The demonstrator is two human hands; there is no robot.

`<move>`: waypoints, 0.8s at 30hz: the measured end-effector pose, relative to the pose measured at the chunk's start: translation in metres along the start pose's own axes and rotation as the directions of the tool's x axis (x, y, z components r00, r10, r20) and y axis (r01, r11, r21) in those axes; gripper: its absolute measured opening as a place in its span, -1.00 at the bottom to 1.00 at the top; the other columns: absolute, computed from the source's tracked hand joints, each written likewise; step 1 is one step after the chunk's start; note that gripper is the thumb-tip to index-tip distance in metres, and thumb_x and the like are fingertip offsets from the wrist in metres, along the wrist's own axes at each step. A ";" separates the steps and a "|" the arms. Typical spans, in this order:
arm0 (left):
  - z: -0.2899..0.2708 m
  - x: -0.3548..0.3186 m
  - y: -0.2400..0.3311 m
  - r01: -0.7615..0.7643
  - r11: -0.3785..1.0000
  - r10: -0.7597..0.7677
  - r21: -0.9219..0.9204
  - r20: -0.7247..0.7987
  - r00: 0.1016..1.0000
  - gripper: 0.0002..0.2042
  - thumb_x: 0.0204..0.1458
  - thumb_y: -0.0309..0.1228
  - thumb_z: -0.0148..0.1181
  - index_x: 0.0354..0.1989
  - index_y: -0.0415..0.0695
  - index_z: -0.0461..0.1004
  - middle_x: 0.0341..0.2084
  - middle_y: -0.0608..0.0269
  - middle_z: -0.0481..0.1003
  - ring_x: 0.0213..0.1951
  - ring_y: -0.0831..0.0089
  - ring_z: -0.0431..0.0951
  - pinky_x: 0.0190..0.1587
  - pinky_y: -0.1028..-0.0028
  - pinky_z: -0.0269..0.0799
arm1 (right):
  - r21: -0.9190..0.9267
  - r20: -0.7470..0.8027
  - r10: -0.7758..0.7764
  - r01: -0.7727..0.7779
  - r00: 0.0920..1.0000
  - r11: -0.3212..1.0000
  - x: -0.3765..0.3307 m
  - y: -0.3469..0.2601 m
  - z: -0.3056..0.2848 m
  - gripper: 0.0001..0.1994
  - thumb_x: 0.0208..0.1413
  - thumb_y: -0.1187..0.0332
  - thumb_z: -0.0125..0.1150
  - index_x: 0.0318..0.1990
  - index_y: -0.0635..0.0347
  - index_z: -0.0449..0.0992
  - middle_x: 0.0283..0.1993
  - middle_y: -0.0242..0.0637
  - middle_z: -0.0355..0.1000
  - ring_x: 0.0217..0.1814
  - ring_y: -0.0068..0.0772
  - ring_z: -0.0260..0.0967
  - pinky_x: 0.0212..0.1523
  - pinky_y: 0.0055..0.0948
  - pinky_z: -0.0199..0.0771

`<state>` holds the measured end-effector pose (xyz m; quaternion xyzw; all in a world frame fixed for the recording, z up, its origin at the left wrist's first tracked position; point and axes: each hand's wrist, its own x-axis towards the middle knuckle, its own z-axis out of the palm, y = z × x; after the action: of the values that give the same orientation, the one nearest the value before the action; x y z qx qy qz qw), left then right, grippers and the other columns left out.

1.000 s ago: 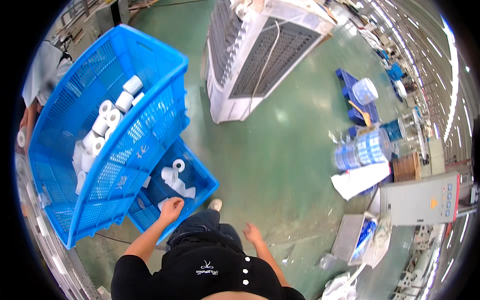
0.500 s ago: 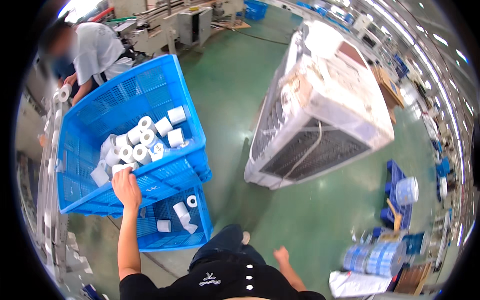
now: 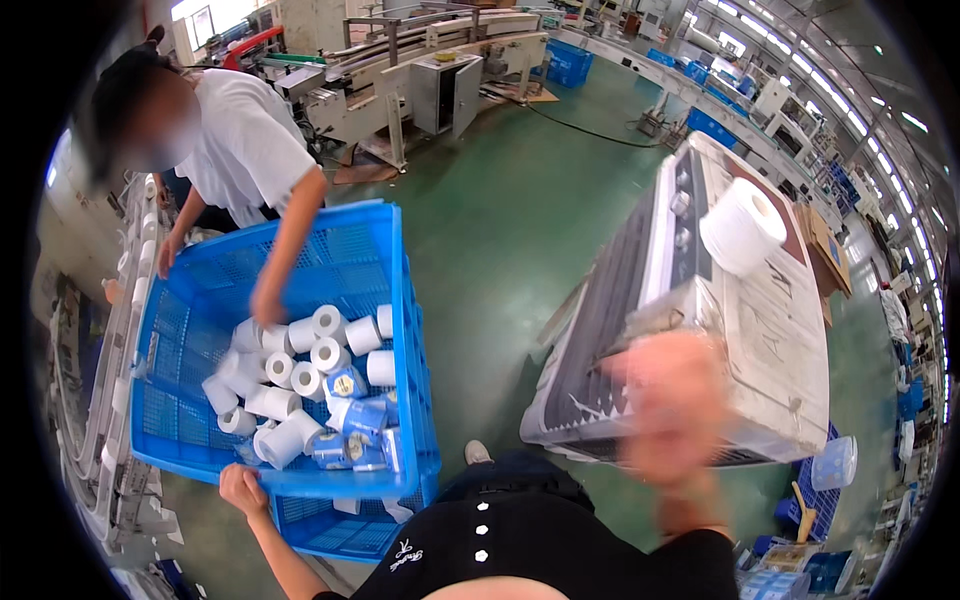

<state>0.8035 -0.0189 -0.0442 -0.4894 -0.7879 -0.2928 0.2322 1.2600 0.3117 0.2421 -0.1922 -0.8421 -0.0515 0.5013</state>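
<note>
Green floor [image 3: 480, 260] spreads through a wide factory hall; a grey cabinet [image 3: 433, 100] with its door ajar stands at the far side, below a curved machine frame.

Large blue crate [image 3: 408, 290]: located at front left, above a smaller blue crate [image 3: 350, 545]; contains a loose heap of white rolls [image 3: 330, 355], with several blue-and-white packs [image 3: 365, 418] grouped in the near right corner; fill is partial, with bare crate wall visible above the heap; most rolls are unwrapped and lie at mixed angles, none in rows.

Left hand [image 3: 242, 488]: positioned on the near rim of the large blue crate; fingers curl closed over the rim, and no roll shows in the grip. Right hand [image 3: 670, 400]: positioned in front of a white boxy unit [image 3: 775, 340]; motion blur hides the fingers, so opening and contents cannot be told. Single roll [image 3: 735, 235]: seen against the top of this unit, apart from the heap; whether it rests there or is just above cannot be confirmed.

Co-worker [image 3: 250, 140] in a white shirt: leans over the far side; one blurred hand [image 3: 268, 308] is at the rolls, its hold unclear.

Markings: pale script with a small emblem on the wearer's black shirt [image 3: 540, 545]; dark marks on the unit's top; print on the packs, too small to read.
</note>
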 end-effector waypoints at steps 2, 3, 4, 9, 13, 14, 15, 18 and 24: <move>-0.006 -0.005 -0.006 0.046 0.998 -0.045 0.044 -0.017 0.999 -0.68 0.05 -0.37 -0.10 -0.74 -0.16 0.33 -0.71 0.16 0.32 -0.48 0.12 0.41 -0.10 0.20 0.34 | -0.479 0.057 0.001 0.026 0.998 0.878 0.033 0.056 -0.042 -0.55 -0.07 0.40 0.28 0.03 0.23 0.37 -0.06 -0.08 0.35 -0.04 -0.02 0.28 0.01 -0.18 0.24; -0.007 -0.004 -0.008 0.071 0.994 -0.071 0.079 -0.010 0.997 -0.68 0.06 -0.38 -0.10 -0.74 -0.16 0.33 -0.72 0.16 0.32 -0.47 0.12 0.41 -0.04 0.19 0.32 | -0.640 0.130 0.079 0.023 0.988 0.768 0.040 0.095 -0.054 -0.48 -0.08 0.35 0.31 0.09 0.23 0.33 0.00 -0.06 0.32 0.03 0.02 0.24 0.09 -0.14 0.20; -0.002 -0.006 -0.007 0.099 0.989 -0.099 0.112 -0.007 0.995 -0.68 0.07 -0.40 -0.10 -0.74 -0.16 0.33 -0.73 0.16 0.31 -0.46 0.12 0.40 0.01 0.17 0.30 | -0.736 0.188 0.157 0.033 0.969 0.676 0.041 0.133 -0.063 -0.35 -0.15 0.27 0.39 0.16 0.14 0.30 0.06 -0.04 0.28 0.06 0.04 0.22 0.14 -0.14 0.16; 0.006 -0.002 -0.024 0.403 0.915 -0.399 -0.019 0.103 0.911 -0.62 0.18 -0.42 -0.09 -0.74 -0.17 0.32 -0.76 0.22 0.33 -0.45 0.21 0.36 0.12 0.19 0.21 | -0.739 0.285 0.668 -0.286 0.688 0.610 0.052 0.306 -0.036 -0.41 -0.23 0.35 0.43 0.06 0.14 0.38 -0.01 -0.01 0.26 0.04 0.06 0.32 0.03 -0.18 0.36; 0.002 0.013 -0.020 0.430 0.901 -0.433 0.057 0.159 0.887 -0.62 0.16 -0.43 -0.04 -0.76 -0.17 0.31 -0.78 0.24 0.33 -0.55 0.28 0.35 0.17 0.20 0.18 | -0.305 0.339 0.189 -0.082 0.922 0.949 0.134 0.348 0.072 -0.46 -0.13 0.24 0.37 0.06 0.20 0.43 -0.01 -0.02 0.39 0.05 -0.09 0.37 0.05 -0.25 0.37; 0.004 0.015 -0.018 0.438 0.896 -0.443 0.070 0.181 0.878 -0.62 0.16 -0.43 -0.04 -0.76 -0.17 0.31 -0.79 0.25 0.33 -0.57 0.29 0.35 0.18 0.20 0.17 | -0.161 0.296 0.069 -0.021 0.953 0.987 0.167 0.341 0.117 -0.48 -0.11 0.21 0.36 0.04 0.21 0.44 -0.02 -0.03 0.39 0.05 -0.10 0.37 0.05 -0.27 0.38; 0.001 0.017 -0.011 0.478 0.872 -0.489 0.101 0.187 0.852 -0.65 0.13 -0.45 -0.01 -0.75 -0.18 0.31 -0.78 0.26 0.33 -0.58 0.33 0.35 0.22 0.20 0.14 | -0.036 0.271 -0.019 0.030 0.962 0.999 0.192 0.338 0.165 -0.49 -0.09 0.18 0.35 0.02 0.22 0.46 -0.02 -0.04 0.39 0.06 -0.12 0.37 0.04 -0.28 0.38; 0.007 0.008 -0.012 0.553 0.812 -0.581 0.187 0.167 0.796 -0.67 0.10 -0.48 0.01 -0.75 -0.19 0.30 -0.78 0.26 0.34 -0.57 0.35 0.37 0.26 0.20 0.11 | 0.247 0.391 -0.091 -0.009 0.916 0.969 0.215 0.355 0.309 -0.52 -0.10 0.14 0.38 -0.04 0.19 0.49 -0.06 -0.08 0.38 -0.02 -0.19 0.39 -0.03 -0.33 0.42; 0.056 0.055 0.037 0.373 0.535 -0.715 0.758 0.171 0.678 -0.71 0.07 -0.39 0.14 -0.67 -0.22 0.34 -0.72 0.09 0.29 -0.55 0.13 0.35 -0.23 0.20 0.33 | 0.296 0.856 -0.054 -0.402 0.514 0.866 0.053 0.455 0.580 -0.49 -0.21 0.11 0.46 -0.08 0.09 0.46 -0.01 -0.01 0.20 0.04 -0.01 0.27 0.07 -0.21 0.36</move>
<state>0.8103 0.0675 -0.0400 -0.1449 -0.9824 0.0773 0.0887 0.9301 0.9076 -0.0454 -0.1545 -0.9388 0.3011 0.0648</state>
